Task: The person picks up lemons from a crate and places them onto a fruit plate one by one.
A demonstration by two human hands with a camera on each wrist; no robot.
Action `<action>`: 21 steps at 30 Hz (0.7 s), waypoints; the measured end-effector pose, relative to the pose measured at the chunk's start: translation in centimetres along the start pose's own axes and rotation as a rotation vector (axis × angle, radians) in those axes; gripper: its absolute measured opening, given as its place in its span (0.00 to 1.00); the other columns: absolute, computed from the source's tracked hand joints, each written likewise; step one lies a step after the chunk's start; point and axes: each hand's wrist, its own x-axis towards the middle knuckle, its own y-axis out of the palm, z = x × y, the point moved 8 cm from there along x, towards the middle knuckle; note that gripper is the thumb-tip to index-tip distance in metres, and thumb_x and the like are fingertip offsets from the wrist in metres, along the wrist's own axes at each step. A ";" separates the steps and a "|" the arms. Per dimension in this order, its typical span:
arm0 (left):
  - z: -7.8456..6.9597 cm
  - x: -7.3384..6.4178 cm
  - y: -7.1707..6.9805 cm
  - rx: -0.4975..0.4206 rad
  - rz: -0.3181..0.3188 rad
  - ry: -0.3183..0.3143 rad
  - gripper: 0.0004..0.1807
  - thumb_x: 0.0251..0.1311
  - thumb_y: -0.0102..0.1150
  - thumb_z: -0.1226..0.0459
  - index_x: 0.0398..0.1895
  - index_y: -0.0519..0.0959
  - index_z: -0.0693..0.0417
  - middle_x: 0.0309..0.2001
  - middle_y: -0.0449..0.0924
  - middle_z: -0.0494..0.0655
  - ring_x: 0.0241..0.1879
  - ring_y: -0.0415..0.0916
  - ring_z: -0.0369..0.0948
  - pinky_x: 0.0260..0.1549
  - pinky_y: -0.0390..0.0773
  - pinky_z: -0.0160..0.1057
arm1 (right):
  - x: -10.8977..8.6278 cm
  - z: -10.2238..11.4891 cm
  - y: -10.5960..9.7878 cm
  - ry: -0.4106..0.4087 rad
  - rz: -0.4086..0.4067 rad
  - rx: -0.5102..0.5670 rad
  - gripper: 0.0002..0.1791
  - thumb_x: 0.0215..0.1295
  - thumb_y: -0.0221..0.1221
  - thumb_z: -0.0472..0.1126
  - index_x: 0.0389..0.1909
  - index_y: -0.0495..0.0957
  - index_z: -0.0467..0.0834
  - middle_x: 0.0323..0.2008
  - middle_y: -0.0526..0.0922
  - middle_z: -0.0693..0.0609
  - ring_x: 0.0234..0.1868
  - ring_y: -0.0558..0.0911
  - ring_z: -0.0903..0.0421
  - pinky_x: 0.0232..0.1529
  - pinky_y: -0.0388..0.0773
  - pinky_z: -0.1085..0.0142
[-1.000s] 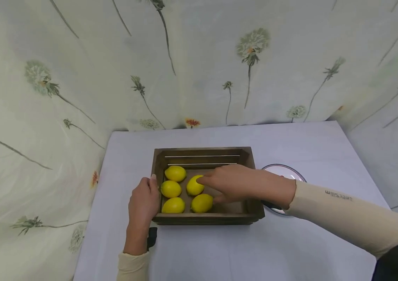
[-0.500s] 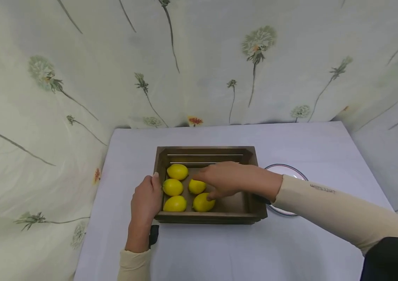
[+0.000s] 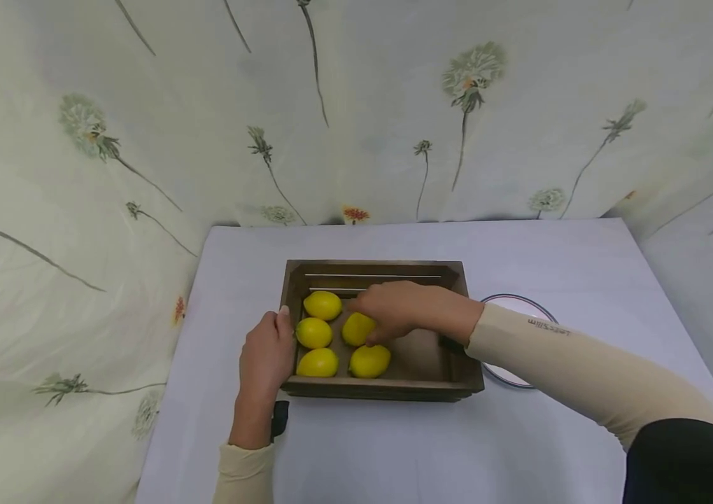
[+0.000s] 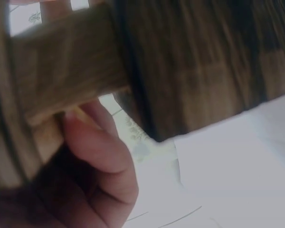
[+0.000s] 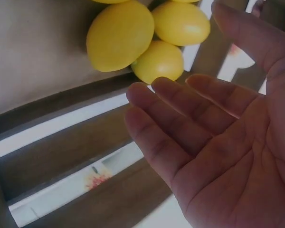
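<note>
A brown slatted wooden crate [image 3: 387, 390] stands on the white table with several yellow lemons in its left half. My left hand [image 3: 266, 353] grips the crate's left end; in the left wrist view its fingers [image 4: 102, 147] curl through the gap round a slat [image 4: 69, 66]. Over the crate, my right hand [image 3: 390, 308] reaches down with its thumb close by a lemon [image 3: 357, 330] in the right column. The right wrist view shows that palm [image 5: 218, 142] bare, fingers extended and apart from the lemons. Another lemon [image 3: 369, 362] lies just nearer to me.
Three lemons line the crate's left side, the middle one [image 3: 314, 333] between its neighbours. Right of the crate is a white plate [image 3: 523, 302] with a striped rim, partly covered by my right forearm. A dandelion-print curtain [image 3: 381, 105] hangs behind the table [image 3: 356, 448].
Within the crate my right hand has moved left and away from me, toward the farther lemon of the right column. The left hand keeps its grip. The head view has shifted slightly.
</note>
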 end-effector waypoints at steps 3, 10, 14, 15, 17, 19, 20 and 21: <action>0.0 0.0 0.0 -0.012 0.002 0.001 0.27 0.84 0.36 0.48 0.38 0.76 0.60 0.22 0.69 0.49 0.19 0.66 0.45 0.18 0.67 0.41 | 0.7 -0.3 0.2 -0.002 -0.001 0.011 0.37 0.69 0.69 0.49 0.75 0.69 0.43 0.65 0.80 0.45 0.58 0.81 0.50 0.57 0.80 0.52; 0.1 0.0 0.1 -0.021 0.002 0.006 0.28 0.84 0.34 0.47 0.37 0.75 0.59 0.22 0.69 0.49 0.19 0.66 0.44 0.17 0.67 0.40 | 1.8 -0.9 1.0 0.017 0.020 0.045 0.37 0.70 0.69 0.48 0.76 0.69 0.42 0.64 0.81 0.44 0.53 0.81 0.51 0.56 0.80 0.52; 0.0 0.0 -0.1 -0.024 -0.001 0.006 0.29 0.84 0.35 0.47 0.37 0.75 0.60 0.22 0.69 0.49 0.19 0.66 0.44 0.17 0.67 0.40 | 2.3 -1.1 1.4 0.026 0.035 0.047 0.38 0.70 0.69 0.48 0.76 0.68 0.41 0.63 0.81 0.44 0.55 0.81 0.50 0.57 0.79 0.52; 0.0 0.0 -0.1 -0.024 -0.003 0.006 0.29 0.84 0.35 0.47 0.37 0.75 0.59 0.22 0.69 0.49 0.19 0.66 0.44 0.17 0.67 0.40 | 2.5 -1.2 1.5 0.028 0.038 0.046 0.38 0.70 0.69 0.48 0.76 0.68 0.41 0.63 0.81 0.44 0.55 0.81 0.50 0.57 0.79 0.52; 0.1 0.1 -0.1 -0.025 -0.005 0.006 0.29 0.84 0.35 0.46 0.37 0.76 0.59 0.22 0.69 0.49 0.19 0.66 0.45 0.17 0.67 0.41 | 2.8 -1.4 1.7 0.034 0.043 0.046 0.38 0.69 0.69 0.49 0.76 0.68 0.41 0.64 0.80 0.44 0.56 0.81 0.50 0.58 0.79 0.52; 0.1 0.1 -0.1 -0.024 -0.007 0.006 0.29 0.84 0.35 0.46 0.37 0.76 0.59 0.22 0.69 0.49 0.19 0.66 0.45 0.17 0.67 0.40 | 3.1 -1.6 1.9 0.037 0.048 0.043 0.37 0.70 0.69 0.49 0.75 0.69 0.42 0.63 0.81 0.45 0.55 0.81 0.51 0.58 0.79 0.53; 0.1 0.1 -0.1 -0.025 -0.006 0.005 0.28 0.84 0.35 0.47 0.37 0.76 0.59 0.22 0.69 0.49 0.19 0.66 0.45 0.18 0.67 0.40 | 3.3 -1.7 2.0 0.037 0.051 0.045 0.37 0.70 0.68 0.49 0.75 0.69 0.42 0.63 0.81 0.46 0.54 0.80 0.52 0.58 0.79 0.53; 0.2 0.1 -0.1 -0.025 -0.006 0.006 0.28 0.84 0.35 0.47 0.37 0.76 0.59 0.22 0.69 0.49 0.19 0.66 0.45 0.18 0.67 0.40 | 3.4 -1.8 2.1 0.035 0.052 0.045 0.36 0.70 0.68 0.49 0.75 0.70 0.42 0.62 0.81 0.46 0.53 0.80 0.52 0.57 0.79 0.54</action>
